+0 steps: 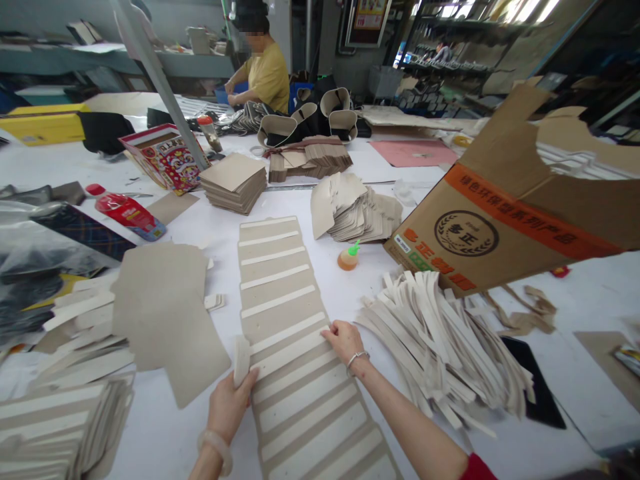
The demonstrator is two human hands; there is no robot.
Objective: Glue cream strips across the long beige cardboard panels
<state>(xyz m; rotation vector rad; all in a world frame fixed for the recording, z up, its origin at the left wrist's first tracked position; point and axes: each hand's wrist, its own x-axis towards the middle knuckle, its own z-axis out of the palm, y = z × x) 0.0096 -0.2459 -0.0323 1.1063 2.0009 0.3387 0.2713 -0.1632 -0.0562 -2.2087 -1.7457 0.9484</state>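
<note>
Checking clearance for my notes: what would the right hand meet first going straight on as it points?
Likely the next strip up the board; depth is unclear, so the right hand might pass above it.

Down the middle of the white-topped table (593, 297) in front of me lies a long grey-beige card panel (285, 317) crossed by white strips (278, 302). On the right, a heap of long off-white strips (440, 340) lies before a printed brown cardboard box (520, 207), with 1 small amber squeeze bottle (348, 259) nearby. Farther back sit stacked square beige cards (233, 177) and a flat pink sheet (413, 153).
</note>
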